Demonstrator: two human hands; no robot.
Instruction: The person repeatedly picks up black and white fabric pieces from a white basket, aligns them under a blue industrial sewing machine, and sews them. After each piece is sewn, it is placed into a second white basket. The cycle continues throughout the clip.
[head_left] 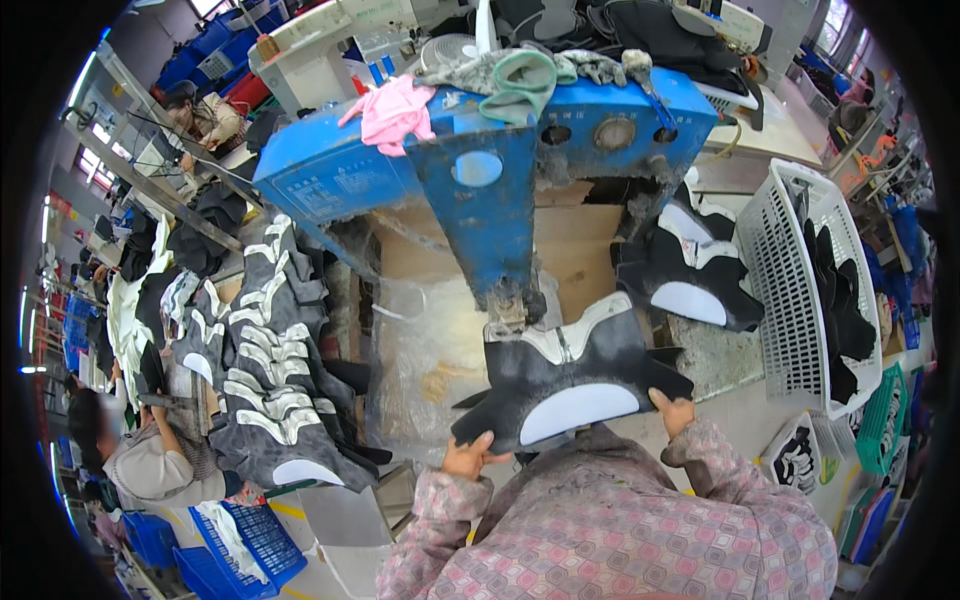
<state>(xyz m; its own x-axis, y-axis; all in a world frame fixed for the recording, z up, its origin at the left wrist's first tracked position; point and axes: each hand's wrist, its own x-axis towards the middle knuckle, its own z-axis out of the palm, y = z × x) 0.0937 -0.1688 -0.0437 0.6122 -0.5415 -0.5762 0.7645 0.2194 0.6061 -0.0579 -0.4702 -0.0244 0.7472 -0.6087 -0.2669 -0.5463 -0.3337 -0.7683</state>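
Observation:
A flat black shoe upper (612, 352), with a white half-oval panel and a pale trimmed edge, is stretched out in front of me. My left hand (467, 459) pinches its near left corner, and my right hand (674, 411) grips its near right corner. The upper's far pale edge lies at the foot of the blue machine's head (509, 304); whether the metal part presses on it I cannot tell. To the left, overlapping rows of similar uppers (270, 365) are laid out. More uppers (694, 262) lie on the right side of the work surface.
The blue machine (340, 165) spans the far side, with a pink cloth (392, 112), a green-grey glove (522, 85) and a brush (655, 100) on top. At right stands a white plastic basket (785, 300) of black pieces. A co-worker (155, 460) sits at far left, near blue crates (265, 540).

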